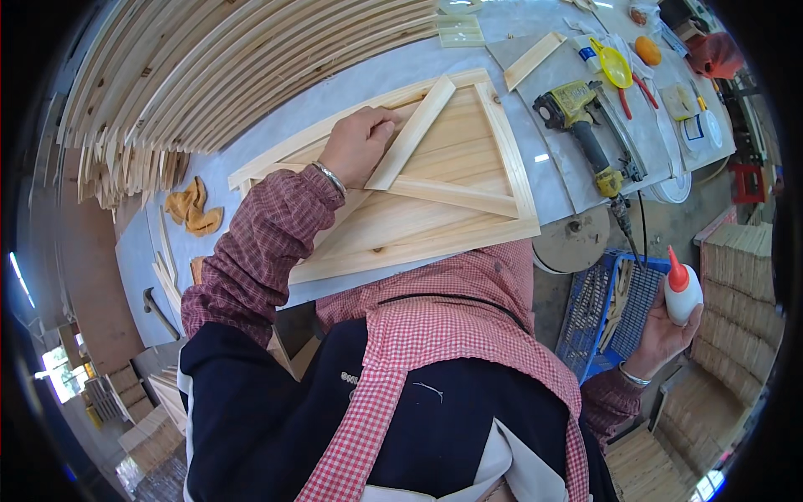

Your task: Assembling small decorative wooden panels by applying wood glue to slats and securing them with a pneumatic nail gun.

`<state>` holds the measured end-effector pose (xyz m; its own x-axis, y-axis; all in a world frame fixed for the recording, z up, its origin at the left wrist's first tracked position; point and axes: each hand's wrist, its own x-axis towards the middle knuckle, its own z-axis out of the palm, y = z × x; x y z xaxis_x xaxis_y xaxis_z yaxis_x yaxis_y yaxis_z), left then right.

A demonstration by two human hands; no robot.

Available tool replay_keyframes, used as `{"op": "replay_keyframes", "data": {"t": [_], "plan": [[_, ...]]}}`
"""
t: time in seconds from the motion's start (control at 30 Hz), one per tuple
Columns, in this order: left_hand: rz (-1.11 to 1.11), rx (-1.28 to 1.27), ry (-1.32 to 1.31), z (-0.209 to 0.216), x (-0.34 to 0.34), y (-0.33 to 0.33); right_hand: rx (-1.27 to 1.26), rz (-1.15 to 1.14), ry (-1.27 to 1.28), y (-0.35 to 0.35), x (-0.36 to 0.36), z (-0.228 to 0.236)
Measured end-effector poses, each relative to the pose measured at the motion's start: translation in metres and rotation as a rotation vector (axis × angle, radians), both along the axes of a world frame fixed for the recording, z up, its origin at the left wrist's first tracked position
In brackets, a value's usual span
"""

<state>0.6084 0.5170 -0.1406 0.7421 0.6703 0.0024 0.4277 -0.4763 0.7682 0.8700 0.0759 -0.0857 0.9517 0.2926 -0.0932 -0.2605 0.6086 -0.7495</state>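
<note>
A wooden panel with a raised frame lies on the table in front of me. A loose-looking diagonal slat crosses its upper middle, and another slat runs to the lower right corner. My left hand rests over the panel just left of the diagonal slat, its fingers curled; whatever is in them is hidden. Out to the right, past the table edge, my right hand grips a white glue bottle by its body, with its red nozzle pointing up.
A yellow-black nail gun lies at the right, near a yellow scoop and red-handled pliers. Stacked boards stand at the back left, with brown gloves before them. A blue crate sits below right.
</note>
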Motion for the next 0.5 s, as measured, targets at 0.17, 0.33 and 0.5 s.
{"op": "replay_keyframes", "data": {"t": [0.17, 0.33, 0.5], "plan": [[-0.068, 0.051, 0.081, 0.009, 0.017, -0.012, -0.022, -0.022, -0.011, 0.006, 0.006, 0.001], [-0.294, 0.327, 0.138, 0.009, 0.012, -0.012, -0.001, 0.017, -0.003, 0.01, 0.004, -0.001], [-0.31, 0.342, 0.213, 0.011, 0.014, -0.006, -0.003, 0.026, 0.037, 0.014, 0.008, -0.009]]}}
